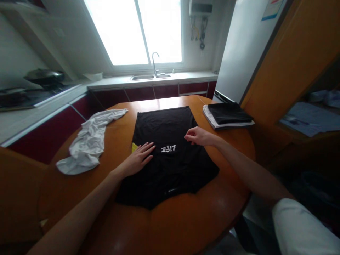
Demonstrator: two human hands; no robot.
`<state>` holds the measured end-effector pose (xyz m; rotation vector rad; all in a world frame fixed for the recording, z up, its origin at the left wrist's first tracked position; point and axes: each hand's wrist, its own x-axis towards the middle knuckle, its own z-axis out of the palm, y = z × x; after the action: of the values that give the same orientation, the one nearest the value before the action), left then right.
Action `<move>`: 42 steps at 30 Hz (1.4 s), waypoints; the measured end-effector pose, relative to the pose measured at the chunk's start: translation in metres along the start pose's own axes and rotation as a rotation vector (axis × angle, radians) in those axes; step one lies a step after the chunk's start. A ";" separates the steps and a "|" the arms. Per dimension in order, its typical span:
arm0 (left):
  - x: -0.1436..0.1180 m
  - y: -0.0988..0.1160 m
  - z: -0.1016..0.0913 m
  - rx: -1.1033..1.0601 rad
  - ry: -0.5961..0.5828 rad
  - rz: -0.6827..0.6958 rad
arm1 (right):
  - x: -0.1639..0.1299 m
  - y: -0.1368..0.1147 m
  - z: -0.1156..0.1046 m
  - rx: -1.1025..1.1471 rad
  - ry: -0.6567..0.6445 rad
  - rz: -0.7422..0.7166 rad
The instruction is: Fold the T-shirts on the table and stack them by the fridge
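A black T-shirt (170, 159) with white lettering lies spread on the round wooden table (202, 219). My left hand (138, 159) rests flat on its left part, fingers apart, beside a small yellow tag (134, 147) at the shirt's edge. My right hand (199, 136) touches the cloth right of the lettering, fingertips bent down onto the fabric; whether it pinches the cloth I cannot tell.
A crumpled white garment (90, 141) lies on the table's left side. A stack of folded clothes (227, 115), black on white, sits at the far right. Beyond are a counter with a sink (151, 77), a stove at left, a fridge and a wooden cabinet at right.
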<state>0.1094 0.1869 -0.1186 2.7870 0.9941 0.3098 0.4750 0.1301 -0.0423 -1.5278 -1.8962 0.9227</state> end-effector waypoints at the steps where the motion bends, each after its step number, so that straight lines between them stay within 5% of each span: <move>1: 0.000 0.000 0.000 -0.004 0.005 0.001 | 0.006 0.007 -0.007 -0.024 0.095 -0.010; 6: -0.001 0.007 -0.009 -0.019 0.076 0.020 | 0.022 0.050 -0.037 -0.061 0.522 0.040; 12: 0.004 0.050 -0.040 -0.010 0.117 0.160 | 0.017 0.088 -0.054 0.003 0.626 0.135; 20: 0.045 0.128 -0.024 0.123 -0.046 0.488 | 0.018 0.086 -0.042 0.002 0.545 0.089; 30: 0.056 0.136 -0.010 0.203 0.022 0.506 | 0.005 0.055 -0.033 -0.175 0.460 0.075; 34: 0.055 0.137 -0.009 0.185 0.083 0.487 | -0.034 0.023 -0.006 -0.301 0.434 -0.108; 38: 0.056 0.139 -0.009 0.130 0.154 0.525 | -0.098 0.013 0.033 -0.458 0.183 -0.373; 42: 0.058 0.141 -0.008 0.062 0.221 0.524 | -0.146 0.037 0.046 -0.581 0.068 -0.228</move>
<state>0.2362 0.1169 -0.0711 3.0801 0.2859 0.6723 0.4946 -0.0154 -0.0980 -1.5676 -2.3521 0.2160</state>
